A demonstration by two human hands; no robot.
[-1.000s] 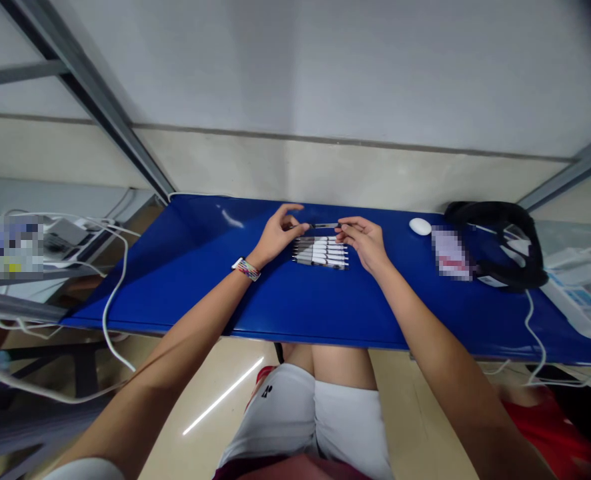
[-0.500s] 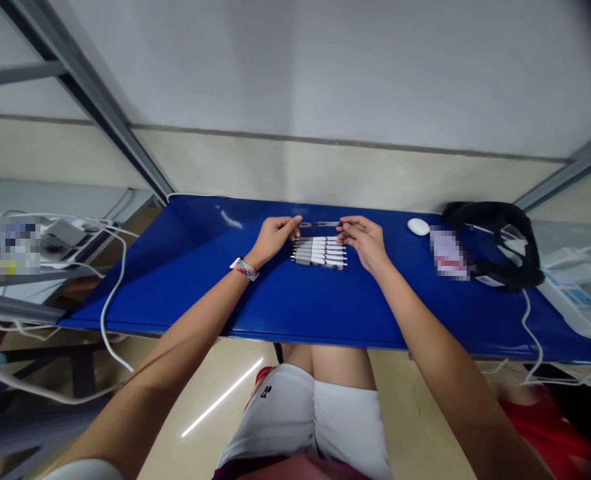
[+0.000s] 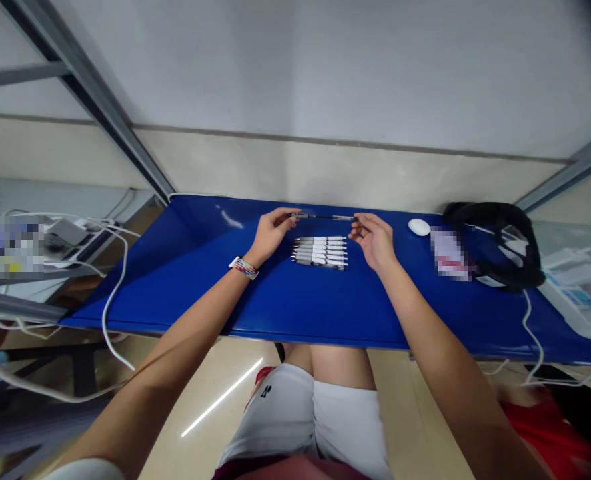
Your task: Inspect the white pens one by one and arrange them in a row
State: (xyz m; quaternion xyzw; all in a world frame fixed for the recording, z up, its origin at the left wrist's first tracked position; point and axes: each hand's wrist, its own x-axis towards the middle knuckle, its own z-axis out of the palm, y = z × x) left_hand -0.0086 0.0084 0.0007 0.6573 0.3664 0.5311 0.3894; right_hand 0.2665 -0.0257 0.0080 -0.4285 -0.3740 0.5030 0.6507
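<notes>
A thin dark-and-clear pen (image 3: pixel 320 216) spans the space between my hands, above the far part of the blue table. My left hand (image 3: pixel 271 233) pinches its left end between thumb and fingers. At the other end, the fingertips of my right hand (image 3: pixel 374 239) are closed on a dark part. Whether the pen is in one piece or in two parts held in line, I cannot tell. Below it, between my hands, lies a neat row of several white-and-grey pens (image 3: pixel 320 252), side by side with tips to the left. Neither hand touches this row.
The blue table (image 3: pixel 185 280) ends at a pale wall. Right of my right hand are a white mouse-like object (image 3: pixel 419 227), a blurred packet (image 3: pixel 449 253) and a black headset-like strap (image 3: pixel 530 247). White cables (image 3: pixel 110 300) hang over the left side.
My hands have moved farther apart and slightly away from me, the right hand shifting right. The held pen now spans a longer distance and sits clear of the row.
</notes>
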